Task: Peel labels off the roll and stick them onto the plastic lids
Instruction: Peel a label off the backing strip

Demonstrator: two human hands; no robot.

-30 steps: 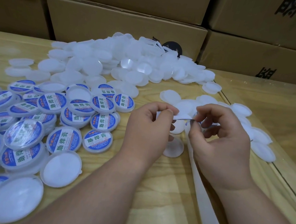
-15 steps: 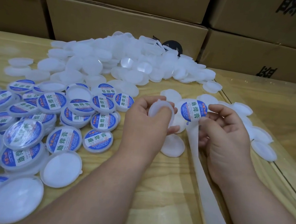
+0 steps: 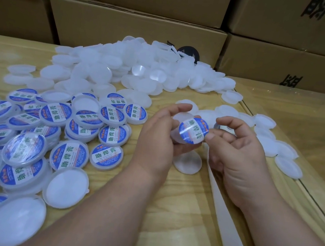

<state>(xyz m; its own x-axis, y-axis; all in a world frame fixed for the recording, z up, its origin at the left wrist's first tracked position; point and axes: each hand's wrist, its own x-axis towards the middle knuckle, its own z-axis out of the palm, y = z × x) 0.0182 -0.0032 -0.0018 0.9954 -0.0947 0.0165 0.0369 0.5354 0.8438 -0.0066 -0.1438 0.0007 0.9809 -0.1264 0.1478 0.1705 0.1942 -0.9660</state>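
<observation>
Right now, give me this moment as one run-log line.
step: applying label | left hand: holds lid | right hand: presses label onto lid | backing strip: trails on table

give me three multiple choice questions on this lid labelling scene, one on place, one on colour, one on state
1. Where do the labelled lids lie?
A. left of the hands
B. on the boxes
C. on the floor

2. What is the label's main rim colour?
A. red
B. blue
C. black

3. What is the left hand doing?
A. resting flat
B. pointing
C. holding a lid

Answers: 1 A, they cluster on the table's left; 2 B, a blue ring surrounds white; 3 C, its fingers curl round the lid while the right hand brings the label.
</observation>
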